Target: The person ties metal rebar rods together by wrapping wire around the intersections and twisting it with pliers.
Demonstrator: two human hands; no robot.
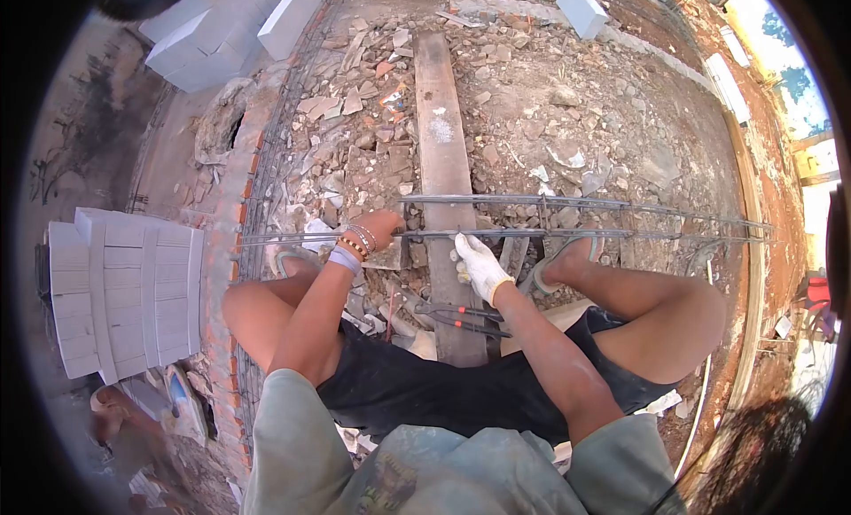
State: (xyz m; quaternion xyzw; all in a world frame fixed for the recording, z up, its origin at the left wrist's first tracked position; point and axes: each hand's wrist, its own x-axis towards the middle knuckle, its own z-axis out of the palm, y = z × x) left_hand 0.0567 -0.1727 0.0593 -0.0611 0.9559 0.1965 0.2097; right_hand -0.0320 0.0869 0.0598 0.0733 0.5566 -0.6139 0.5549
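Long thin steel reinforcing bars [567, 235] lie across in front of me, with a second pair of bars [523, 199] just beyond them, joined by crosswise ties to the right. My bare left hand [381, 230], with bracelets at the wrist, has its fingers closed at the nearer bars, left of the plank. In a white work glove, my right hand [481, 267] is closed with its fingertips on the same bars above the plank. Pincers with red-and-black handles [461, 318] rest on the plank below my right hand. Any wire between my fingers is too small to make out.
A wooden plank [439, 116] runs away from me over broken rubble [567, 116]. To the left are a brick edge [253, 174] with more rebar along it, stacked white blocks [133, 293] and further blocks [208, 41]. A timber board [753, 187] borders the right side.
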